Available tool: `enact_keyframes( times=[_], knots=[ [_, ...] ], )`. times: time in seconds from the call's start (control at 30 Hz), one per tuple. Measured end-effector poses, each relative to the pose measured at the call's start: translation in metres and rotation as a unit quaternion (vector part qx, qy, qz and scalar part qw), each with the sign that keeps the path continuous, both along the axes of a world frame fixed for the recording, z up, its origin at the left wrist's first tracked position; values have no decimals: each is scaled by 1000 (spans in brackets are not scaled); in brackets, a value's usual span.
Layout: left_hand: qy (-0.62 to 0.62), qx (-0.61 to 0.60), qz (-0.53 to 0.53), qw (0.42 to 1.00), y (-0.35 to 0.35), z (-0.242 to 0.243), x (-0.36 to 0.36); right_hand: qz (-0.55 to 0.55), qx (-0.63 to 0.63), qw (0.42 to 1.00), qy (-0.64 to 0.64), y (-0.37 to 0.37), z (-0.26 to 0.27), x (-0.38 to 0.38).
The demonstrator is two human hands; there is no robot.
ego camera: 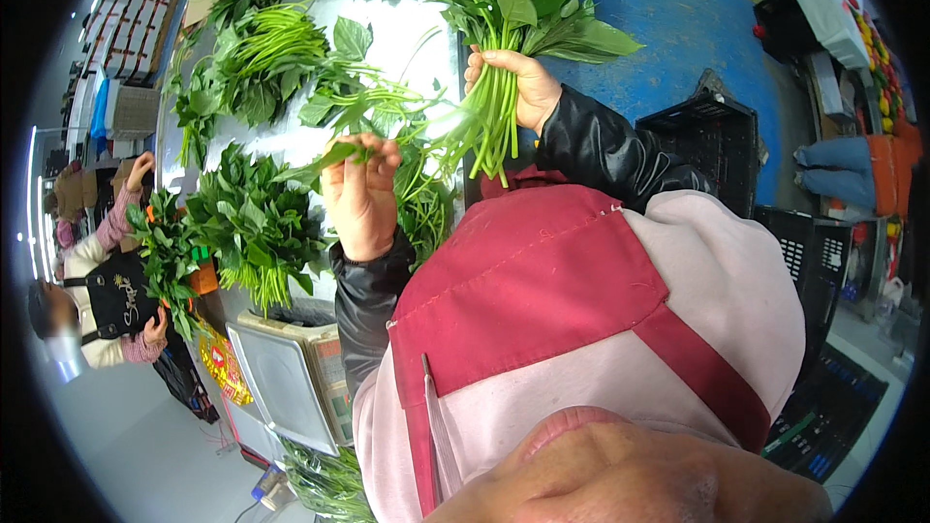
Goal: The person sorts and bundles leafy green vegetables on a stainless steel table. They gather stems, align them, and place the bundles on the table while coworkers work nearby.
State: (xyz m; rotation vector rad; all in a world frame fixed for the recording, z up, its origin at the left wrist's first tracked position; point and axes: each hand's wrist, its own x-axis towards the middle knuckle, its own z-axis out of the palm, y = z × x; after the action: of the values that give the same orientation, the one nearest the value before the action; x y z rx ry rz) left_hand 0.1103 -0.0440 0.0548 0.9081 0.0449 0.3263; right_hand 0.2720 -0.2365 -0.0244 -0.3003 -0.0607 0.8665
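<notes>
My right hand [524,83] is closed around a thick bunch of leafy green vegetables [498,112], its leaves pointing away from me and the cut stem ends hanging towards my apron. Lower and to the left, the fingers of my left hand [361,196] pinch a small leafy sprig [338,156]. Loose stems [392,98] lie on the shiny metal table [392,14] between and beyond my hands. Left of my left hand rests a gathered bunch of greens [254,221], stem ends towards me. Another pile [280,47] lies farther off on the table.
A scale with a metal pan [280,381] stands at the near left, above bagged greens [327,479]. Across the table is a person in a black apron [120,298], near more greens [167,250]. Black plastic crates [701,138] stand on the blue floor [617,0] at my right.
</notes>
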Motion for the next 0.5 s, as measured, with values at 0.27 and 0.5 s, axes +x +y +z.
enact_keyframes(
  times=[0.27, 0.5],
  knots=[
    [-56, 177, -11, 983, -16, 2, 12, 30, -27, 997, -69, 9, 2, -30],
    [32, 238, 43, 970, -51, 7, 48, 119, -13, 990, -75, 17, -3, -31]
  ],
)
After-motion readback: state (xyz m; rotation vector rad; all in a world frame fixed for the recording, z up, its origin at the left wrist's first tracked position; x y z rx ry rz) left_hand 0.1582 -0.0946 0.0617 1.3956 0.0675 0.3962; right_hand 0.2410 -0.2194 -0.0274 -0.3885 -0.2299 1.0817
